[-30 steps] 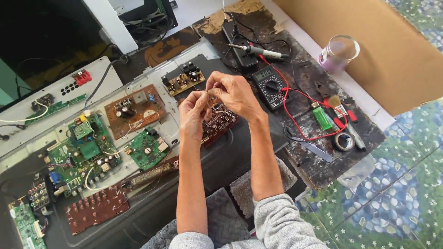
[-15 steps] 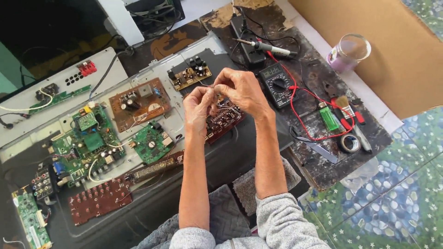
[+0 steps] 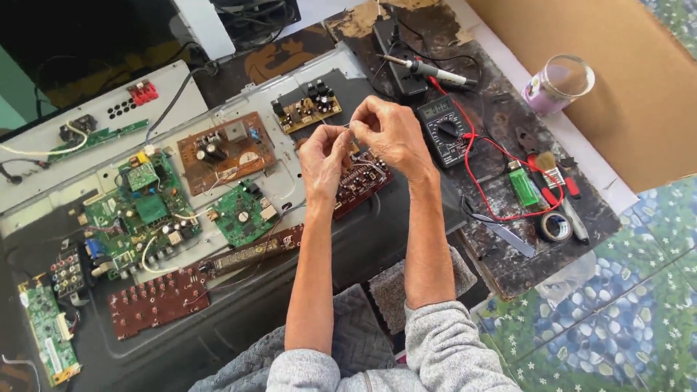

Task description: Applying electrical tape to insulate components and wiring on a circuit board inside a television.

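Observation:
My left hand (image 3: 324, 156) and my right hand (image 3: 392, 134) are raised close together above a dark red circuit board (image 3: 361, 183). The fingertips of both pinch a small thin piece, perhaps a wire, between them; it is too small to name. The red board lies under my hands on the back panel of an opened flat screen (image 3: 218, 109). A small brown board (image 3: 308, 109) lies just beyond my fingers.
Several more circuit boards lie left: a brown one (image 3: 226, 149), green ones (image 3: 145, 210) (image 3: 243, 212), a long red one (image 3: 156, 301). At right, a multimeter (image 3: 444, 127) with red leads, a soldering iron (image 3: 428, 70), a tape roll (image 3: 557, 226), a jar (image 3: 557, 83).
My hands stay pinched together over the red board; only the fingers shift slightly. The view has drifted a little.

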